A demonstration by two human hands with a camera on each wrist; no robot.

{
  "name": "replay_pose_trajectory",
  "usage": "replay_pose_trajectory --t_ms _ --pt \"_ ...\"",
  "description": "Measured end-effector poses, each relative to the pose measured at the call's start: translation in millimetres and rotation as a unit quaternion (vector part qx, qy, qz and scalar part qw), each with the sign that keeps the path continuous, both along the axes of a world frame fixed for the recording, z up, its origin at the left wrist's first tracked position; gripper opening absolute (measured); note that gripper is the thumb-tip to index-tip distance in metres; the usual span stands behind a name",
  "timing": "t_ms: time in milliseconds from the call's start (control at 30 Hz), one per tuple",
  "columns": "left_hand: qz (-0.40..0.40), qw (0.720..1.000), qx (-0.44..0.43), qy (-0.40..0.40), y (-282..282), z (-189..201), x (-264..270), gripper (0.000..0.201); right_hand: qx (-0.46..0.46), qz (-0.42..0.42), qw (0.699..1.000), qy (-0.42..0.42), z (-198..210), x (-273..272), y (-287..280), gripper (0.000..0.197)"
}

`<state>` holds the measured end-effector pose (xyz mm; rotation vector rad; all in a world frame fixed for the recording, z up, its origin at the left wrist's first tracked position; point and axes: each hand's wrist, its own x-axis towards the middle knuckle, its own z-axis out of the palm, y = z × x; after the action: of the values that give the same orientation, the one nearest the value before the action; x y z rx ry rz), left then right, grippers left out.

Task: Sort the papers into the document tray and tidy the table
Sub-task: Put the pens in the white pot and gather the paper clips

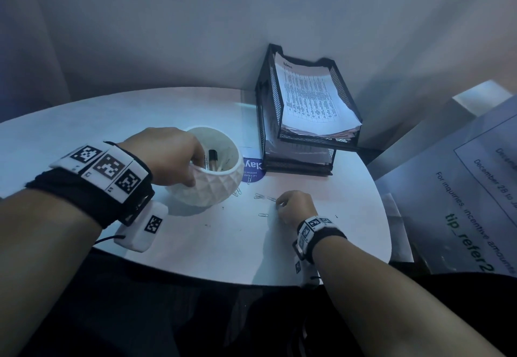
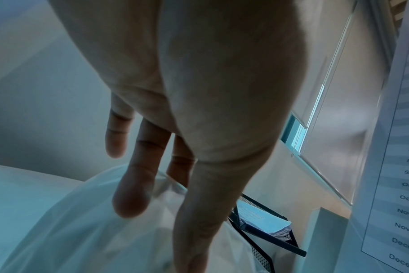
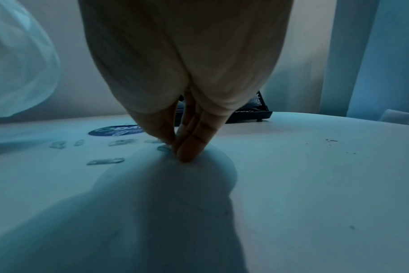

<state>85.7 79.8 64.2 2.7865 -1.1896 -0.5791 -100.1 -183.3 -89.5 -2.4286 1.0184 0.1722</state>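
Observation:
A black mesh two-tier document tray stands at the table's back right, with a stack of printed papers in its top tier and more below. My left hand grips the near rim of a white faceted bowl, thumb outside and fingers inside. A black-capped marker lies in the bowl. My right hand has its fingertips bunched on the table and pinches a paper clip. Several loose paper clips lie between the bowl and that hand. The left wrist view shows the bowl and the tray.
The round white table sits against a wall corner. A blue round sticker lies between bowl and tray. A large printed sheet leans off the table's right side. Small dark specks dot the tabletop.

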Motion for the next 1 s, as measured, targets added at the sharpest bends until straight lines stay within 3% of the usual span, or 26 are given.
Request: replay_pose_trajectory --t_ms 267,567,733,900,1000 --pt "0.005 1.000 -0.019 0.004 3 5 2 0.022 -0.046 0.063 0.996 0.039 1 -2 12 0.024" --pt "-0.003 1.000 -0.021 0.004 5 5 0 0.026 -0.037 0.025 0.993 0.105 6 11 12 0.015" --pt "0.000 1.000 -0.028 0.009 5 3 2 0.027 -0.065 0.051 0.986 0.146 2 12 12 0.013" --pt "-0.003 1.000 -0.025 0.008 3 3 2 0.025 -0.070 0.055 0.988 0.129 4 11 3 0.020" --pt "-0.005 1.000 -0.024 0.010 2 4 1 0.025 -0.002 -0.004 1.000 0.012 25 25 3 0.013"
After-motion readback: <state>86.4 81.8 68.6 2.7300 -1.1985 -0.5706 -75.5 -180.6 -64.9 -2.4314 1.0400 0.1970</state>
